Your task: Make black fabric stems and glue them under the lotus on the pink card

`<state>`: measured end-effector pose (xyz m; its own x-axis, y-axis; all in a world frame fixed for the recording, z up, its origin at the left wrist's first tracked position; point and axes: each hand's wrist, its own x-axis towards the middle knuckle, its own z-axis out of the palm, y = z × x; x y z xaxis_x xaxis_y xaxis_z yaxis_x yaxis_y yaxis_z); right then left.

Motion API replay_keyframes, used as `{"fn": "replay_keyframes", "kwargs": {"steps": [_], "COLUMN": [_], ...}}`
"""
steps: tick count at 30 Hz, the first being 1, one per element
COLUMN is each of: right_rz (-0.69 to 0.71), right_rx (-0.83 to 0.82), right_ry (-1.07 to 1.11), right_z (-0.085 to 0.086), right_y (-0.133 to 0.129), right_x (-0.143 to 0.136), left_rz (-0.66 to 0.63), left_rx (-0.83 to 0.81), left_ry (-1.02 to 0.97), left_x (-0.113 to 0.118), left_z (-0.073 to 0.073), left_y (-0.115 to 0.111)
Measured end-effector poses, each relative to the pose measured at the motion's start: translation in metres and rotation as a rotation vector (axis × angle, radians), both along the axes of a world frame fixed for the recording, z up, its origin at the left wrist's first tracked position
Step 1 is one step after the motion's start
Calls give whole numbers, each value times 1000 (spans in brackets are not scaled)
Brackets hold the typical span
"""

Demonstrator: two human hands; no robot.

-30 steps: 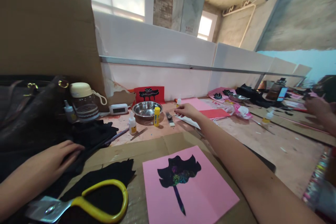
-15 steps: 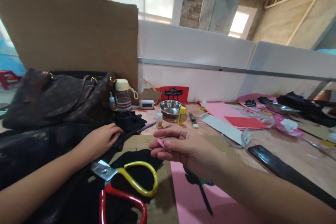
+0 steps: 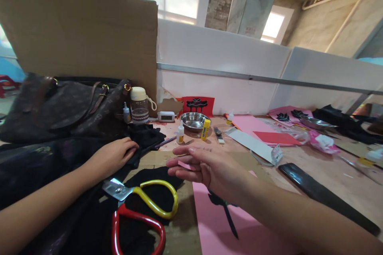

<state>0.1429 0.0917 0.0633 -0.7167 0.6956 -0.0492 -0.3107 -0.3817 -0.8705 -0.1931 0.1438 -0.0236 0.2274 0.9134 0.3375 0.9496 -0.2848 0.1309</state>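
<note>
Lying nearest to me, the pink sheet [image 3: 214, 233] was flat and smooth, bearing a black cut-out [image 3: 229, 219] that my right forearm partly covered; its thin stem slanted toward me and slightly rightward, ending in a point. Left of the pink sheet, the scissors [image 3: 134, 214] lay on a black piece [image 3: 167, 173], one handle red, the other yellow, their steel blades directed away from the sheet. Over the sheet's far left corner was my right hand [image 3: 197, 167], palm partly upturned and fingers loosely parted, with a small pink scrap [image 3: 186, 165] across them. The scrap was narrow, its long axis nearly level, dipping a little toward my wrist; I couldn't tell whether I was pinching it. Well left of the pink sheet, my left hand [image 3: 122, 151] rested palm down and curled on dark cloth [image 3: 74, 151]; I couldn't tell whether it gripped anything. Beyond the sheet stood a white bottle [image 3: 180, 135] and a yellow tube [image 3: 205, 129], their labels too small to read. Farther beyond the sheet were a metal bowl [image 3: 194, 120] and a red card [image 3: 197, 104].
</note>
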Motion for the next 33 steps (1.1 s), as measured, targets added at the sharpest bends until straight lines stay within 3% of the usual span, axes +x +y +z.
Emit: {"fn": "replay_keyframes", "kwargs": {"steps": [5,8,10,14,15,18,22,28,33], "right_rz": [-2,-7,11,36,41,78,161,254,299], "right_rx": [2,-7,-19,-56,-59,-66,-79,-105,-79], "right_ry": [1,0,2,-10,-9,26,55,47,25], "right_z": [3,2,0,-6,-8,-12,-16,-21,-23], "right_y": [-1,-2,-1,1,2,1,-2,-5,-4], "right_x": [0,-1,-2,-2,-2,-3,-6,-6,-6], "left_rz": [-17,-24,-26,-65,-113,-461,-614,-615,-579], "left_rx": [21,68,137,332,363,454,432,477,313], "left_ry": [-29,-67,-111,-234,-259,-257,-154,-91,-315], "left_x": [-1,2,8,41,52,84,105,109,112], "left_z": [-3,2,16,59,70,87,83,66,65], "left_y": [1,0,-8,-42,-53,-84,-104,-105,-101]}}
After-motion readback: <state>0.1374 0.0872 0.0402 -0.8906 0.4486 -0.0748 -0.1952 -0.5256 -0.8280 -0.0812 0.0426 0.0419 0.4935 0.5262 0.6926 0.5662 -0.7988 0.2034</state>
